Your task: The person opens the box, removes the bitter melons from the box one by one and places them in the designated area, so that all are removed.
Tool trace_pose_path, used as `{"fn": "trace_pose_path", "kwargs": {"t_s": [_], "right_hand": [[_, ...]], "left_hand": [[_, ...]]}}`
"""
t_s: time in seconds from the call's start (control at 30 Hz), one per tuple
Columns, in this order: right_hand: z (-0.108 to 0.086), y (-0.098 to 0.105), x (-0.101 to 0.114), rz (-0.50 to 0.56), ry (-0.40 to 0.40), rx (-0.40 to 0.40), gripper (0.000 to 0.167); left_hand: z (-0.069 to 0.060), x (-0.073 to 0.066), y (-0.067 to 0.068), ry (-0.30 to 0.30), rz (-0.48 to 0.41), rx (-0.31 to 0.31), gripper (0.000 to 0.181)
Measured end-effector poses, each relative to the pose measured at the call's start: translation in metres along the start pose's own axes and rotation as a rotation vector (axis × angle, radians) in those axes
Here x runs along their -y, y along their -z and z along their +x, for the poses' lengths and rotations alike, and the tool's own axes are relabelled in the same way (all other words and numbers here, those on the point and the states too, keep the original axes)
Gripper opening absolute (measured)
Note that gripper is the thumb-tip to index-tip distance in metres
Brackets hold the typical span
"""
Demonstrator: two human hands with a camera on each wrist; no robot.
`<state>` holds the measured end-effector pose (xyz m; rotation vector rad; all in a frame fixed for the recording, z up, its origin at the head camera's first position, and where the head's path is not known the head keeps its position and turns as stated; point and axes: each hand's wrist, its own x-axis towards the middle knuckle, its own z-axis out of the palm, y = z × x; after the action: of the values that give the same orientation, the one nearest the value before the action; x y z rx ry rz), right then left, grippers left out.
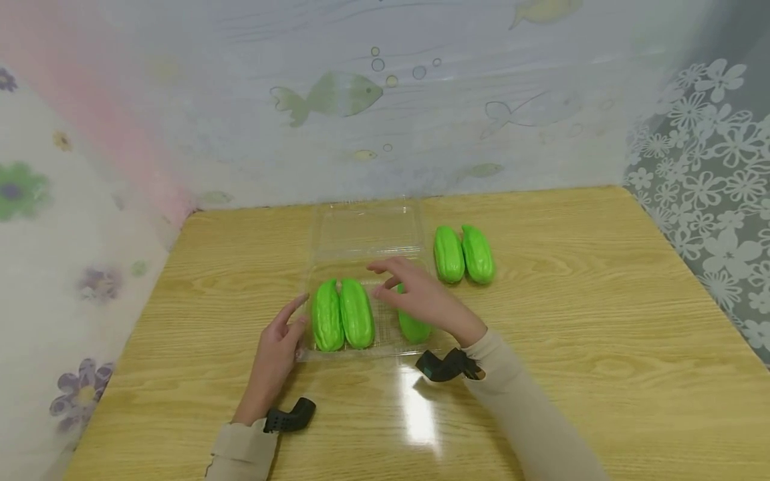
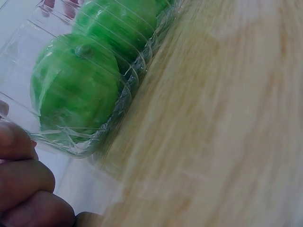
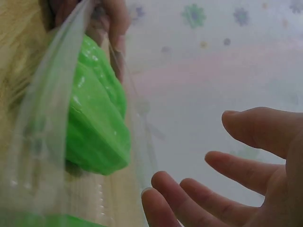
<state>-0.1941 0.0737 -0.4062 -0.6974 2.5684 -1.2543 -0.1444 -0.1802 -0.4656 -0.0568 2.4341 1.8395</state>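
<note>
Beige sleeves [image 1: 529, 407], black wrist cameras [image 1: 442, 367]

A bench [image 1: 607, 321] with yellowish wood grain carries the things. A clear plastic box [image 1: 385, 331] lies directly on it, lid [image 1: 368, 228] folded back toward the far edge. Right of the box, a green vegetable [image 1: 449, 255] and a second vegetable [image 1: 479, 257] lie lengthwise side by side. White glare [image 1: 418, 407] shines nearer the front.

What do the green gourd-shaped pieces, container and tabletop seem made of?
Container: probably clear, glossy plastic; contents show through its ribbed walls.
Green gourd-shaped pieces: perhaps plastic or coated foam, given their uniform bright colour and shiny highlights.
Tabletop: smooth wood or wood-effect laminate; grain shows, and light reflects.
</note>
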Motion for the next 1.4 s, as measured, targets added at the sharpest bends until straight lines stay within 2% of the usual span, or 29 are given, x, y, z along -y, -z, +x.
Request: {"fn": "trace_pose_path", "kwargs": {"t_s": [0.07, 0.2, 0.33, 0.77, 1.17, 1.4], "right_hand": [[0.000, -0.004, 0.001, 0.017, -0.014, 0.001, 0.045], [0.001, -0.013, 0.002, 0.040, -0.039, -0.003, 0.054], [0.002, -0.021, 0.001, 0.003, -0.051, -0.002, 0.059], [0.002, -0.034, 0.000, -0.111, -0.044, 0.005, 0.056], [0.003, -0.042, 0.003, -0.232, -0.019, 0.001, 0.055], [0.003, -0.048, 0.002, -0.390, 0.009, 0.010, 0.055]], "left_hand": [[-0.003, -0.007, 0.000, -0.001, 0.010, 0.003, 0.036], [-0.003, -0.008, -0.001, -0.015, 0.018, 0.002, 0.037], [-0.003, -0.007, -0.002, -0.014, 0.007, 0.001, 0.037], [-0.003, -0.008, -0.003, -0.007, -0.011, 0.005, 0.037], [-0.004, -0.007, -0.002, -0.005, -0.004, 0.007, 0.037], [-0.005, -0.009, -0.002, 0.001, -0.009, 0.005, 0.037]]}}
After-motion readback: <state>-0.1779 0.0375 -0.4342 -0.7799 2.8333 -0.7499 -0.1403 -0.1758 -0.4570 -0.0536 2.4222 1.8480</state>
